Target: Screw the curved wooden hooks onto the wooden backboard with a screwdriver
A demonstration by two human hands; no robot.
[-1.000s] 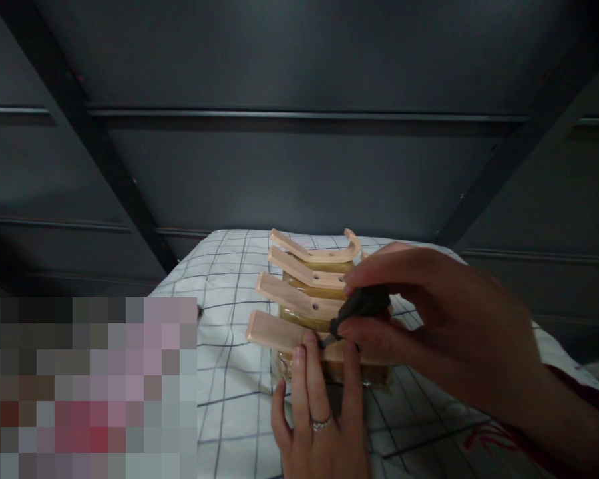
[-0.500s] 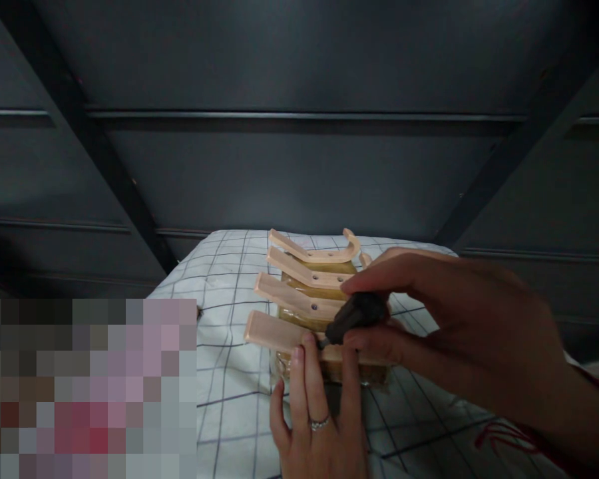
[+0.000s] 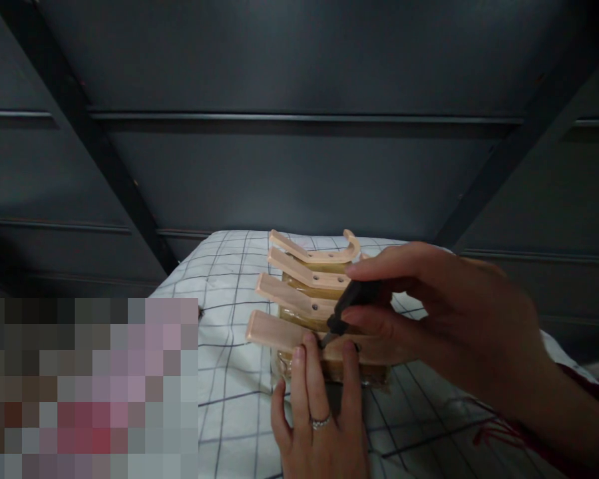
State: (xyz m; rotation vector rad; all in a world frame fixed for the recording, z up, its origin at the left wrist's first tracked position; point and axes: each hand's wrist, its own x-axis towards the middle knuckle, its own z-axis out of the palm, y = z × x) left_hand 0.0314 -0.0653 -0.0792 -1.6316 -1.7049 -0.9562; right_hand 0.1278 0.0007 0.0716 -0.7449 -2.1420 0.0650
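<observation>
My right hand pinches the dark handle of a short screwdriver between thumb and fingers. The screwdriver leans, and its tip meets the nearest wooden hook beside my left fingertips. My left hand wears a ring. Its fingers are spread and rest on that same hook, with nothing gripped. Beneath the hooks lies a yellowish, plastic-wrapped block. Farther back, more wooden hooks lie side by side across it, with screw holes in their flat middles. Part of the nearest hook is hidden under my hands.
A white cloth with a dark grid covers the soft surface under the block. Dark panels with crossing bars rise behind it. A blurred-out patch hides the lower left. Red strings hang near my right wrist.
The screwdriver stands somewhat steeper, and my right hand has shifted and turned slightly around its handle. The tip remains at the nearest hook. My left hand has barely moved.
</observation>
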